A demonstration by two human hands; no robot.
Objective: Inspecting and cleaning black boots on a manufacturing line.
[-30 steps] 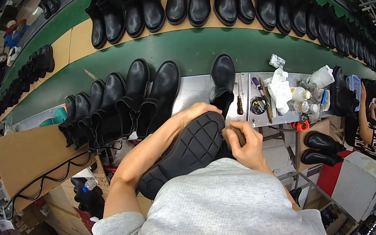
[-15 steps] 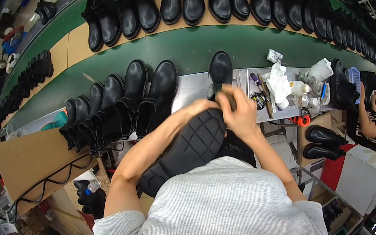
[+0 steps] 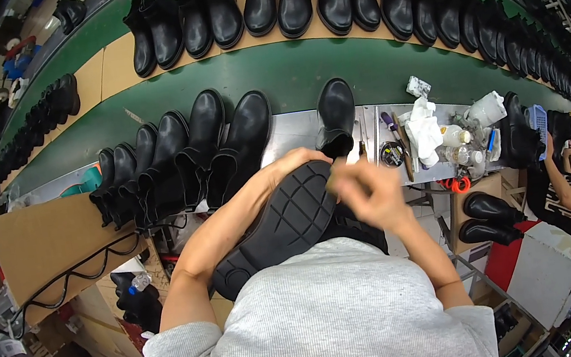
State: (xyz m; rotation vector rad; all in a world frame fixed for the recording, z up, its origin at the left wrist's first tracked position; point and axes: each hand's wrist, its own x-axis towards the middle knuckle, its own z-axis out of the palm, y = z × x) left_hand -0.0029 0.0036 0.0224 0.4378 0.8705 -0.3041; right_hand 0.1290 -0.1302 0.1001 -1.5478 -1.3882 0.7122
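Note:
A black boot [image 3: 277, 220] is held up against my body with its grid-patterned rubber sole turned toward me. My left hand [image 3: 298, 162] grips it around the toe end, the fingers passing out of sight behind the boot. Close by the toe edge is my right hand [image 3: 375, 195], its fingers curled in a pinch and blurred by motion. A small yellowish bit shows at the fingertips, too smeared to name. Just beyond my hands, a single black boot [image 3: 336, 109] lies toe-away on the metal bench [image 3: 287, 138].
Several black boots [image 3: 209, 127] stand left of my hands; more line the cardboard strip [image 3: 116, 67] at the back. To the right lie a white cloth [image 3: 424, 133], bottles [image 3: 454, 134], a purple-handled tool [image 3: 388, 120] and orange-handled scissors [image 3: 458, 184]. A co-worker [image 3: 568, 190] is at far right.
My right hand has moved down and slightly right, from beyond the boot's toe to beside the sole's edge. The held boot has shifted slightly left; my left hand still grips it.

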